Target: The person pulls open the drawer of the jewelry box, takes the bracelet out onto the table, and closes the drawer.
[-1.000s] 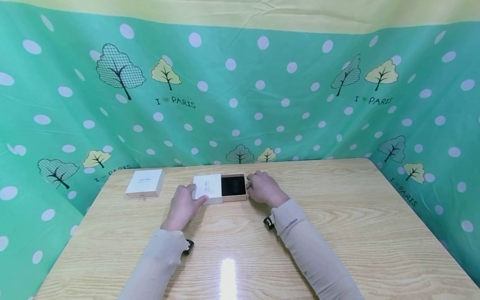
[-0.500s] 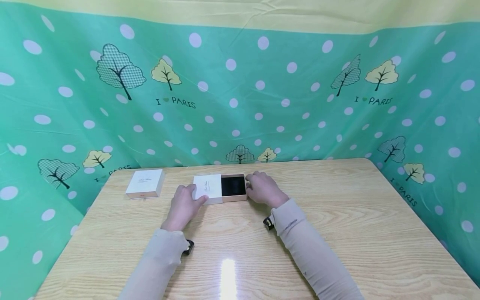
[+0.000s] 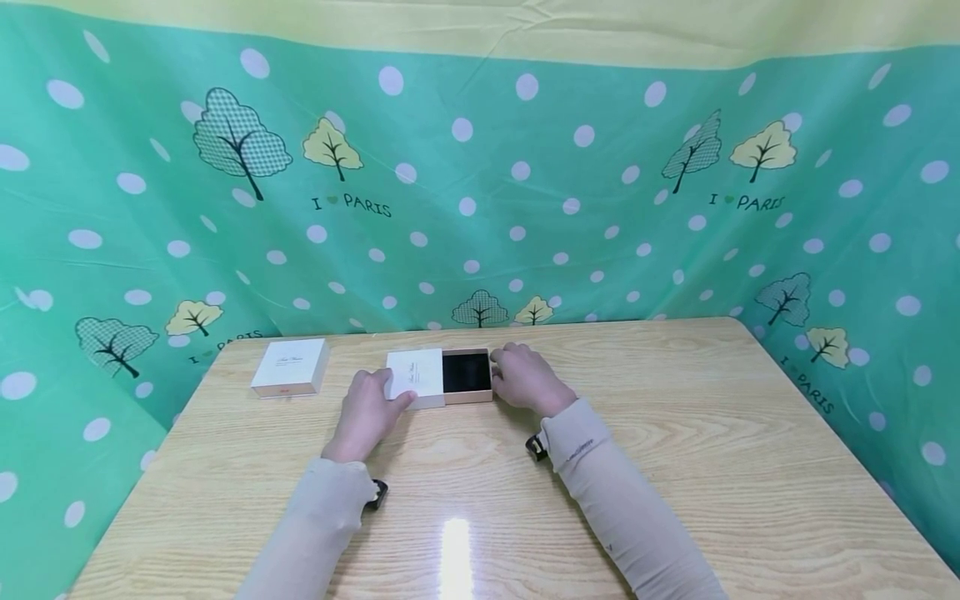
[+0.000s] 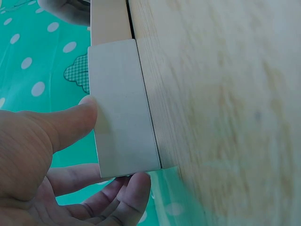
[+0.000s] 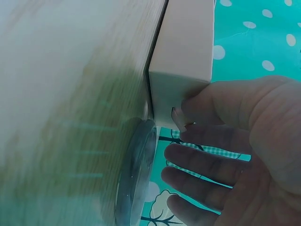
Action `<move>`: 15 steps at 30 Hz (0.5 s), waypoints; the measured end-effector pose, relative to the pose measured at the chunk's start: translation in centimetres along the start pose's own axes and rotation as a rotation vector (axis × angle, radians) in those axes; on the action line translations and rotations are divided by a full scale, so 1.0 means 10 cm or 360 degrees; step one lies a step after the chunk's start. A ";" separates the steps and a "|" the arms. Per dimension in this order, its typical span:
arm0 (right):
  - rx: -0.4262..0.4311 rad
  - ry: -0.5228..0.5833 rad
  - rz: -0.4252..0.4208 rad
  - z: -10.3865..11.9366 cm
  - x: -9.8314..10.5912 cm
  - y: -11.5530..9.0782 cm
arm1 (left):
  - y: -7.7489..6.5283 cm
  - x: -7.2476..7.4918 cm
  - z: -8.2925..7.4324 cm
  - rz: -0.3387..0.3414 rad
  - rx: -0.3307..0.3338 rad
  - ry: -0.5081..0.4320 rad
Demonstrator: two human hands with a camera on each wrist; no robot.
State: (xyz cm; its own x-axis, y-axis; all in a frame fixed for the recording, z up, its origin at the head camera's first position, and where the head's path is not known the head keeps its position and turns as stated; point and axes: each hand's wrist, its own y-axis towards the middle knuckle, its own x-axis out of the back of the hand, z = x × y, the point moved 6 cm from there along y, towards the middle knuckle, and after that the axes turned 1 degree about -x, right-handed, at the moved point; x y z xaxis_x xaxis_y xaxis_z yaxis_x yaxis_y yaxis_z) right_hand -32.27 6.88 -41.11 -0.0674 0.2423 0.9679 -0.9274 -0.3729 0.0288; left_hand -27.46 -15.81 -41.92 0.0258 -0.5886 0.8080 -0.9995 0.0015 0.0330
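A white box sleeve (image 3: pixel 416 373) with small printed lettering lies near the table's back edge. Out of its right side extends a tan drawer (image 3: pixel 468 397) with a black inside (image 3: pixel 466 372). My left hand (image 3: pixel 367 412) holds the sleeve at its left end; in the left wrist view the thumb (image 4: pixel 77 120) lies on its upper edge and fingers curl by its end. At the drawer's outer end, my right hand (image 3: pixel 528 379) pinches a small pull tab (image 5: pixel 178 120) between thumb and index finger, the other fingers bent below.
Another white box (image 3: pixel 291 367), closed, stands at the table's back left corner. A green dotted curtain (image 3: pixel 480 167) hangs right behind the wooden table (image 3: pixel 675 467). Beside the drawer's end, the right wrist view has a grey round-edged thing (image 5: pixel 136 174).
My right hand's fingers have shifted very slightly left at the drawer's end, and the drawer with them by a hair. The left hand and the sleeve stay in place.
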 end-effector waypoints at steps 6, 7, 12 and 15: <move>0.0055 -0.0008 -0.0038 0.02 0.02 -0.01 | 0.02 -0.01 0.01 0.0000 0.0012 0.0010; 0.0055 -0.0007 -0.0039 0.02 0.02 -0.02 | 0.02 -0.01 0.01 0.0004 0.0012 0.0011; 0.0050 -0.0009 -0.0034 0.02 0.02 -0.01 | 0.01 -0.01 0.01 0.0006 0.0022 0.0004; 0.0049 -0.0008 -0.0024 0.02 0.01 -0.01 | 0.01 -0.01 0.00 0.0002 0.0022 0.0000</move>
State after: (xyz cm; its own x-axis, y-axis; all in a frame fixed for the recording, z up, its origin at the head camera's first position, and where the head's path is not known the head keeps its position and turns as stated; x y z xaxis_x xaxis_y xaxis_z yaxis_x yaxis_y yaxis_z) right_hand -32.12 6.77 -40.96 -0.0517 0.2438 0.9684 -0.9166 -0.3966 0.0509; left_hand -27.55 -15.80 -42.00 0.0244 -0.5884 0.8082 -0.9997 -0.0090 0.0236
